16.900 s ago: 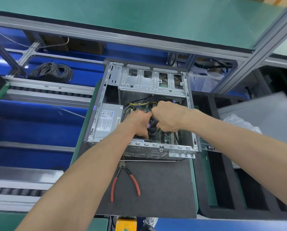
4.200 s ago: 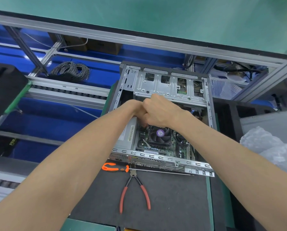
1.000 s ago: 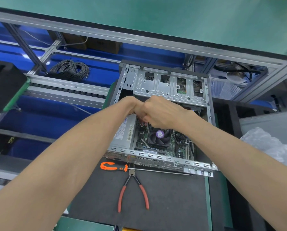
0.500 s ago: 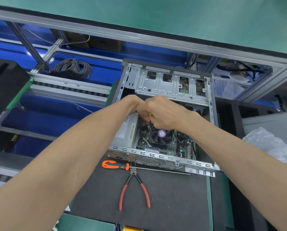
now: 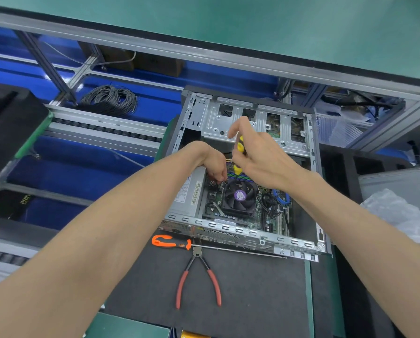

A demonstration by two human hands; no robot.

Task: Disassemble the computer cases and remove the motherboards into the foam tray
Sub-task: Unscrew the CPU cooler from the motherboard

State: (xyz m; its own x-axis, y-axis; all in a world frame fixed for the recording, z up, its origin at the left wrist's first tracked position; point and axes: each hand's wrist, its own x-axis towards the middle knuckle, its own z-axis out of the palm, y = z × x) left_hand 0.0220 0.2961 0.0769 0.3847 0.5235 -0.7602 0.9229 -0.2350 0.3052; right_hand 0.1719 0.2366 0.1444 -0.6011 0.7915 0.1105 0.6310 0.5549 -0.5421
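Motherboard (image 5: 260, 211) sits inside the open case (image 5: 248, 167) on the dark mat (image 5: 253, 289), fan (image 5: 239, 196) showing. Right hand (image 5: 260, 162) loosely wraps a yellow screwdriver (image 5: 239, 154), index finger raised. Left hand (image 5: 214, 164) curls down beside the fan; what it pinches I cannot tell. Pliers (image 5: 199, 276) and an orange-handled screwdriver (image 5: 172, 242) lie just before the case.
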